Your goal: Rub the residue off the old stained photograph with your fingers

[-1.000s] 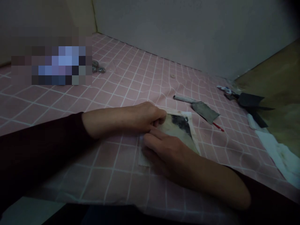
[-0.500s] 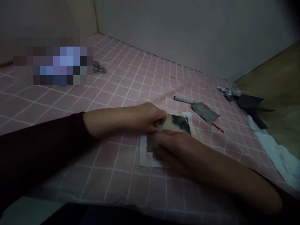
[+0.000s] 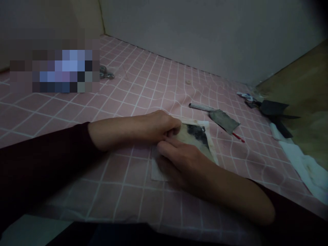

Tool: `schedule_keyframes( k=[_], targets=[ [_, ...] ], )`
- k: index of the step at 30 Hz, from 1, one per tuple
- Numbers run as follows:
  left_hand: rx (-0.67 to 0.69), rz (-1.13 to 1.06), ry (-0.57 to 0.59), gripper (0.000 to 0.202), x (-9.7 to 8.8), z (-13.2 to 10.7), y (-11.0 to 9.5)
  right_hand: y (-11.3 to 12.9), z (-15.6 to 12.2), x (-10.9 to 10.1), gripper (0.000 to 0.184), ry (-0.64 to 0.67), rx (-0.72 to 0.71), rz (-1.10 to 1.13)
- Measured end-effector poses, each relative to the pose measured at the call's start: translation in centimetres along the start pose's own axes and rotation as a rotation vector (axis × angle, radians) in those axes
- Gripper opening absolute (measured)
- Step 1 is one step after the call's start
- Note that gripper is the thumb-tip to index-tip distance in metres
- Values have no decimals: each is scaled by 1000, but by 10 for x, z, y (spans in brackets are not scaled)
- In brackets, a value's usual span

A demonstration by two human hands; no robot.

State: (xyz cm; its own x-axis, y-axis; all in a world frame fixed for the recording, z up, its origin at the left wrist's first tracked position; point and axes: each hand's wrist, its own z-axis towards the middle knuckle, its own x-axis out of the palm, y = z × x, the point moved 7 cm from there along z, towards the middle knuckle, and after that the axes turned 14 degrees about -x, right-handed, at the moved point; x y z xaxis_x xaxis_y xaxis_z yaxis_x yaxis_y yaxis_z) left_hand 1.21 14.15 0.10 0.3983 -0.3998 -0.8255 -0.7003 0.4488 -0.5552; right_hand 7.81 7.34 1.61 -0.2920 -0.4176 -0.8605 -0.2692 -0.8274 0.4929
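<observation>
Pink checked cloth (image 3: 143, 82) is covering the table. White rag (image 3: 302, 164) is lying at the far right edge. Stained sheet (image 3: 198, 135) is sitting mid-cloth, under both hands. Right hand (image 3: 179, 160) is lying open, palm down, pressing the sheet flat. Left hand (image 3: 159, 126) is curled closed, fingertips pinching the sheet's left edge. Grey scraper (image 3: 222, 119) is lying just beyond the sheet, red bit (image 3: 238, 137) beside it.

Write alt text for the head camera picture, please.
A right hand presses flat on a stained sheet on a pink checked cloth; the left hand curls at its edge. A grey scraper lies beyond.
</observation>
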Motion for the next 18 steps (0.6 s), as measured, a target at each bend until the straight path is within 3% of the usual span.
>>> schedule_keyframes(
  k=[4,8,13,18],
  targets=[
    [34,-22,28,10,2,0,-1,-2,-2,6,25,109,49,90],
    [15,-22,33,14,3,1,1,0,0,0,23,-33,-3,-31],
    [4,-17,43,13,2,0,0,-3,-4,9,23,82,8,-2],
    [0,-19,10,14,1,0,0,0,-3,6,19,-13,-33,-94]
  ],
)
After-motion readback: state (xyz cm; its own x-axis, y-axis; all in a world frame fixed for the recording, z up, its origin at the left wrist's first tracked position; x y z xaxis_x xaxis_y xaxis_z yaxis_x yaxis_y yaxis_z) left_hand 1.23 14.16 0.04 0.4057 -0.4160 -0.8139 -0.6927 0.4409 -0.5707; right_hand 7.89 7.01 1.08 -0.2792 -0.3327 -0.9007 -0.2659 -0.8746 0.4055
